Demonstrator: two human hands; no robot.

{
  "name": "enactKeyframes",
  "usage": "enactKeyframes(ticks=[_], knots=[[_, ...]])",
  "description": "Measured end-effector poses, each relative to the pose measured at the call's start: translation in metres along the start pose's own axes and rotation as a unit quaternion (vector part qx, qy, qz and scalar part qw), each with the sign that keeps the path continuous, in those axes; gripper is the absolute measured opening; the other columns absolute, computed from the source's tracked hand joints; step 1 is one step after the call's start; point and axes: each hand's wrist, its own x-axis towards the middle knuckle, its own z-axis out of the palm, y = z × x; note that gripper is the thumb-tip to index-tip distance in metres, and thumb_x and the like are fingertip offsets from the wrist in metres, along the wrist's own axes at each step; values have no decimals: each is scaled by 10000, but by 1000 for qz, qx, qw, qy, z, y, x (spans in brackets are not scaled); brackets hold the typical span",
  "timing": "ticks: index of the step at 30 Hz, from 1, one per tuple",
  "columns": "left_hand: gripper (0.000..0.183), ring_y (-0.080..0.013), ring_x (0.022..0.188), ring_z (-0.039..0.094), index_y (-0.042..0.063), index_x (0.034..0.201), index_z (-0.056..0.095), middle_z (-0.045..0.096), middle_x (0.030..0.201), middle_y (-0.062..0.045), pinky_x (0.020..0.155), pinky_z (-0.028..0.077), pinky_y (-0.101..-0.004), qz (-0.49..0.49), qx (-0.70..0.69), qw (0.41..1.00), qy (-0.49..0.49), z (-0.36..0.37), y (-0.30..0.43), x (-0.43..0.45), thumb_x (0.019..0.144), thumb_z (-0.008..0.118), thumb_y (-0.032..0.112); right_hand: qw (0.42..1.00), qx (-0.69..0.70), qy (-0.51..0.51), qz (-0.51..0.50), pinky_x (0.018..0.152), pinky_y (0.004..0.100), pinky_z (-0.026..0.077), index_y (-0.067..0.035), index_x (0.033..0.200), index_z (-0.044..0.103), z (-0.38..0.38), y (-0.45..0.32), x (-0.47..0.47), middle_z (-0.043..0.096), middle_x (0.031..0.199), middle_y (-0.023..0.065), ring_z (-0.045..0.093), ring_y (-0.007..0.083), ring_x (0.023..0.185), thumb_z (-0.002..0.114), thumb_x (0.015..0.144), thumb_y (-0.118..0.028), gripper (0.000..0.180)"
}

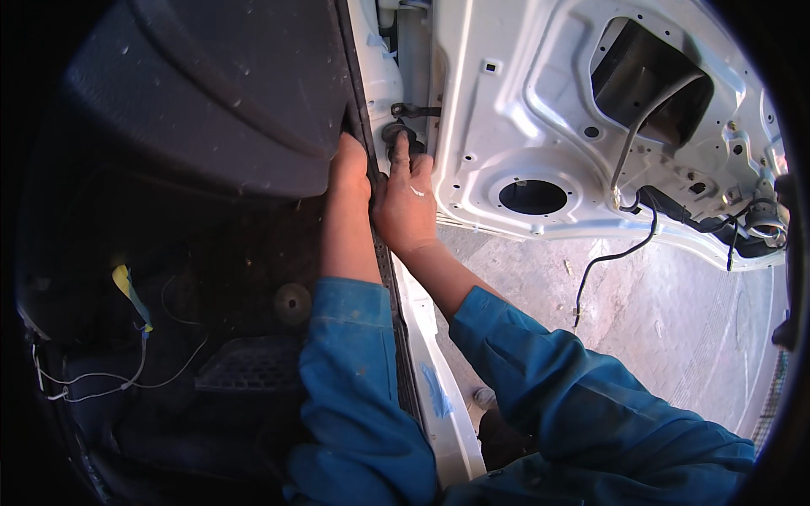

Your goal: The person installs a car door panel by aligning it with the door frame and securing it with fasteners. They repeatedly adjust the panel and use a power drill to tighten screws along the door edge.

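Note:
My right hand [406,201] is at the door pillar [380,88], back of the hand up. Its extended index finger touches a round black rubber grommet [396,131] on the pillar. The thumb side lies along the black weatherstrip [358,82] of the door opening, and some fingers are hidden from me. My left hand [349,166] reaches past the edge of a dark plastic dashboard [234,95] on the inner side of that weatherstrip. Its fingers are out of sight behind the trim, so any hold there is hidden.
A white car door [481,126] without its inner panel stands open at right, a black cable [617,256] hanging from it. Above the grommet a black door check arm [417,111] bridges pillar and door. Thin loose wires [130,382] lie in the dark footwell. Below is concrete floor [645,316].

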Motion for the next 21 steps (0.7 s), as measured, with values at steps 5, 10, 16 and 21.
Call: enactKeyframes(ticks=[5, 10, 16, 21], knots=[[399, -292, 1209, 692, 3, 1369, 655, 710, 1355, -139, 1068, 553, -454, -45, -14, 999, -9, 19, 4, -9, 1078, 451, 185, 997, -44, -35, 46, 908, 590, 565, 29, 1560, 455, -15, 9, 10, 641, 1250, 345, 691, 528, 1066, 592, 1006, -197, 614], [387, -293, 1177, 711, 6, 1351, 664, 717, 1336, -140, 1019, 586, -458, -31, -81, 996, 12, 13, -8, 5, 1075, 461, 185, 973, -24, -165, 162, 973, 569, 560, 83, 1619, 284, -17, 11, 36, 712, 1227, 359, 712, 520, 1118, 546, 1042, -277, 729], [392, -301, 1138, 728, -14, 1355, 650, 710, 1331, -164, 964, 620, -446, -6, -92, 994, 54, 23, -10, -1, 1079, 419, 142, 983, 19, -78, 167, 939, 614, 553, 46, 1387, 512, -7, 17, 33, 739, 1093, 356, 712, 557, 1023, 517, 1078, -308, 470], [414, -312, 1129, 731, -31, 1353, 642, 699, 1343, -178, 939, 634, -460, -9, -99, 993, 71, 22, -14, 13, 1061, 374, 90, 989, 46, -18, 140, 922, 633, 542, 30, 1341, 531, 5, 18, 22, 734, 1056, 360, 708, 559, 993, 552, 1072, -290, 419]])
